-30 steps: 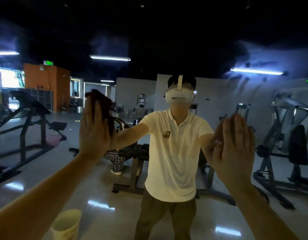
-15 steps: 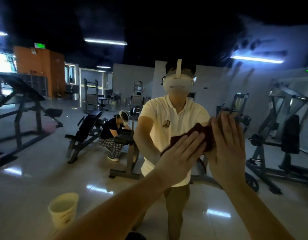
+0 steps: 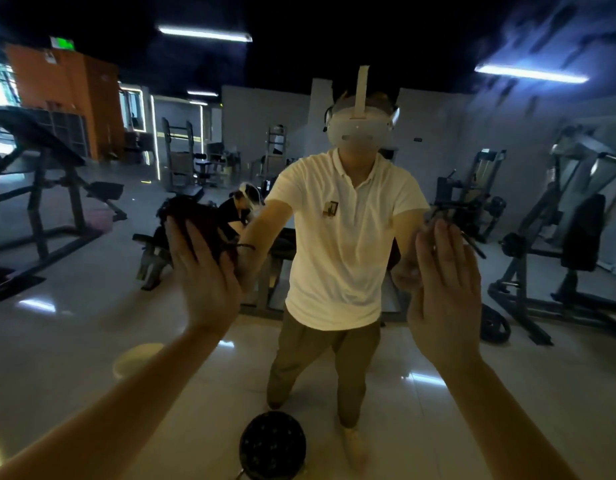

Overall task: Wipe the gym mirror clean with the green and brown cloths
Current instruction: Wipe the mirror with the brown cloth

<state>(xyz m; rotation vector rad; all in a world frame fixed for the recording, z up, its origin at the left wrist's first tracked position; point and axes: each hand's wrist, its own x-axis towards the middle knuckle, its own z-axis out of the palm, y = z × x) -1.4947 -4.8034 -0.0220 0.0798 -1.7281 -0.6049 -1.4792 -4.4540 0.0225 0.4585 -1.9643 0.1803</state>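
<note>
Brown cloth is pinned under the spread left hand; the right hand is flat. With pressure eased, it could be dropped.

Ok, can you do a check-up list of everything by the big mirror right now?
Surface: mirror, streaky smears top right.
Job's things: brown cloth under left hand; dark cloth under right hand, colour unclear.
Clutter: cream bucket on floor; dark round object, unidentified.
Grippers: both hands flat, fingers straight, pressing the cloths on the glass.
Cables: nothing seen.
Surroundings: gym machines, crouching person, ceiling lights, all reflected.
</note>
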